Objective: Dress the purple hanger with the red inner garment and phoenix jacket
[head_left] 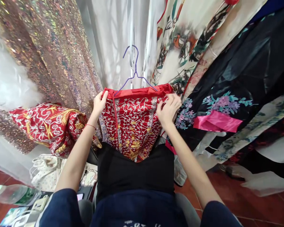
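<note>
Hanging lengthwise downward, red garment [132,123]; left hand [99,104], right hand [168,110] grip clenched on waistband.

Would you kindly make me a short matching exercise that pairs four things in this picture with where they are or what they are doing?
Things:
1. left hand
2. right hand
3. purple wire hanger
4. plastic bottle

Places or states:
A. lying on the floor at lower left
B. gripping the left top corner of the red embroidered garment
C. pinching the garment's right top edge
D. threaded into the garment's top, hook upward

Pairs: 1-B, 2-C, 3-D, 4-A
</note>
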`<state>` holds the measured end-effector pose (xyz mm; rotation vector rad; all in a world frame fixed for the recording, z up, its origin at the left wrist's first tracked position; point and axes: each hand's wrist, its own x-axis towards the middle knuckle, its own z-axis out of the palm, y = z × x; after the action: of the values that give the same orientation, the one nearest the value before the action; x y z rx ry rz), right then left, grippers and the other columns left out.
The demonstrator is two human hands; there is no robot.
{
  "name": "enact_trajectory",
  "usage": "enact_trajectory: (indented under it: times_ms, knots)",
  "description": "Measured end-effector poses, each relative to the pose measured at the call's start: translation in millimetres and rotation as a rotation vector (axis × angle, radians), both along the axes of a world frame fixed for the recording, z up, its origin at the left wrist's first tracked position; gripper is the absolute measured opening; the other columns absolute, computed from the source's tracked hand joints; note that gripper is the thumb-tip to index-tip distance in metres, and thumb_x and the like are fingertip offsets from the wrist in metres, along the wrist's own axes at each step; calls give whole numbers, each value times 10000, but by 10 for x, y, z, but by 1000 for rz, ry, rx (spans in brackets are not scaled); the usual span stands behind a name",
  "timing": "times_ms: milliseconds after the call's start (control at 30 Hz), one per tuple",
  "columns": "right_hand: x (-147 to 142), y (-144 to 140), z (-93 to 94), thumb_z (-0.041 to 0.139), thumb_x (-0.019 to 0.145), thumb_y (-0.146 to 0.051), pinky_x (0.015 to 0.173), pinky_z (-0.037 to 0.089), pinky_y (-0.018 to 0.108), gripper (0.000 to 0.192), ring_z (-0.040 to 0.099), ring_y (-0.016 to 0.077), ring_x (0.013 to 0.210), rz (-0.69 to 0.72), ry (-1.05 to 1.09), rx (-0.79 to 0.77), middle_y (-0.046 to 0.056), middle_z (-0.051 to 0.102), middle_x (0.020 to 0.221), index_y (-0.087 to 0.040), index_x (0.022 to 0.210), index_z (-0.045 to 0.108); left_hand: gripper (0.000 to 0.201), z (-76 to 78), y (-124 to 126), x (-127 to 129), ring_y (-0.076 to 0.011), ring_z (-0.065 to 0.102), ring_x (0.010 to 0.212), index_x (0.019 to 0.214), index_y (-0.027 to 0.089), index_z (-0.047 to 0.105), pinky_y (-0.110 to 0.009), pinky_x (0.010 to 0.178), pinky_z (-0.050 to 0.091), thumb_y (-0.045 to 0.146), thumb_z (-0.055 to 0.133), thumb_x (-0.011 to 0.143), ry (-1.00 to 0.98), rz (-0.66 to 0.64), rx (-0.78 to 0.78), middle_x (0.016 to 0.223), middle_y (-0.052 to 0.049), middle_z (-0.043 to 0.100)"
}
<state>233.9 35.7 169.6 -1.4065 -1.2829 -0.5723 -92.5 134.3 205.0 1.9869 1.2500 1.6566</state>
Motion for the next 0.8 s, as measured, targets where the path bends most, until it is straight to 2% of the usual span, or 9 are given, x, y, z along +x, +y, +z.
enact_trajectory:
  times_ms: [67, 133, 233, 333, 400, 533, 667, 733, 800]
  knots:
    - [-351, -121, -176, 450, 923, -278, 1022, 405, 542, 253, 514, 327, 1165, 230, -91, -97, 205, 591, 1165, -140, 1092, 578, 511, -59, -99, 55, -146, 474, 677, 756, 187, 589, -274, 701, 406, 663, 479, 907, -26, 56, 69, 692, 2, 528]
    - [-741, -160, -286, 446, 947, -304, 977, 464, 466, 229, 567, 277, 1068, 510, -84, -207, 164, 628, 1080, -165, 1061, 588, 508, -85, -236, 97, -142, 446, 641, 735, 195, 565, -274, 675, 382, 657, 465, 923, -38, 128, 97, 656, 14, 487]
    - [-1303, -102, -283, 539, 935, -417, 958, 491, 388, 276, 600, 232, 1058, 838, 122, -264, 127, 647, 1124, -201, 1106, 557, 474, -114, -459, 136, -150, 461, 625, 788, 200, 587, -286, 675, 382, 624, 451, 949, -14, 206, 104, 664, 10, 516]
    - [-1740, -45, -186, 619, 865, -528, 830, 519, 320, 375, 636, 189, 898, 985, 437, -289, 67, 670, 997, -225, 1064, 523, 443, -159, -632, 148, -178, 528, 683, 867, 202, 608, -319, 727, 425, 594, 429, 971, 28, 213, 118, 741, -23, 590]
    - [-1924, -68, -158, 567, 879, -568, 753, 506, 296, 351, 614, 158, 740, 1030, 562, -310, 16, 645, 821, -234, 972, 513, 426, -190, -715, 145, -203, 579, 779, 905, 202, 609, -349, 802, 451, 563, 398, 992, 40, 202, 140, 831, -57, 637]
    - [-2034, -230, -250, 409, 940, -606, 606, 428, 266, 382, 460, 116, 527, 1195, 671, -374, -61, 471, 580, -243, 862, 499, 359, -244, -876, 158, -245, 597, 1018, 1079, 194, 602, -410, 969, 434, 473, 384, 1013, 61, 231, 139, 1078, -119, 672]
    - [-1947, -343, -388, 470, 887, -670, 496, 323, 240, 443, 353, 91, 502, 1288, 802, -411, -67, 390, 606, -244, 767, 437, 389, -385, -1108, 244, -270, 497, 1292, 1284, 180, 520, -450, 1144, 324, 416, 464, 980, 8, 301, 163, 1348, -175, 571]
    - [-1891, -343, -443, 480, 872, -684, 466, 293, 236, 467, 323, 88, 489, 1295, 808, -429, -69, 364, 600, -245, 732, 403, 364, -524, -1242, 308, -264, 518, 1267, 1240, 183, 546, -434, 1135, 349, 412, 485, 964, -57, 296, 152, 1309, -177, 584]
    - [-1850, -322, -496, 491, 861, -690, 443, 269, 237, 475, 295, 89, 477, 1295, 823, -443, -74, 333, 585, -246, 720, 398, 298, -692, -1364, 372, -249, 596, 1125, 1111, 206, 600, -408, 1039, 440, 436, 499, 950, -124, 205, 69, 1163, -144, 642]
